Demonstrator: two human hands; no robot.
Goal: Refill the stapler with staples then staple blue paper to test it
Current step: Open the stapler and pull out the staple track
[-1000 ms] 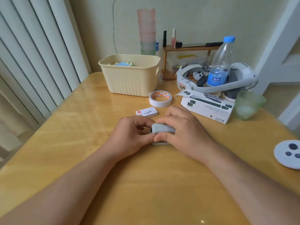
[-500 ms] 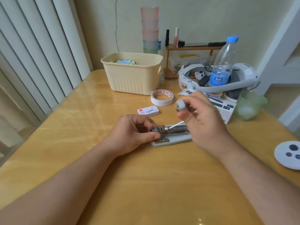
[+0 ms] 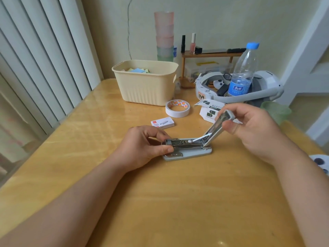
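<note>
A grey stapler (image 3: 188,152) lies on the wooden table (image 3: 178,202) with its lid swung up to the right, so the metal staple channel shows. My left hand (image 3: 142,148) pinches the front end of the channel. My right hand (image 3: 249,129) holds the raised lid near its tip. A small white box of staples (image 3: 162,123) lies just behind the stapler. Blue paper (image 3: 138,70) sits among coloured sheets inside the cream basket (image 3: 146,86) at the back.
A roll of tape (image 3: 177,108) lies in front of the basket. A white printed box (image 3: 211,111), a water bottle (image 3: 243,72), a white headset (image 3: 249,93) and a green cup (image 3: 277,111) crowd the back right. A white disc (image 3: 320,163) lies at the right edge.
The stapler was shut under both hands a second ago. My right hand has swung the lid up and back to the right, while my left hand kept hold of the front end.
</note>
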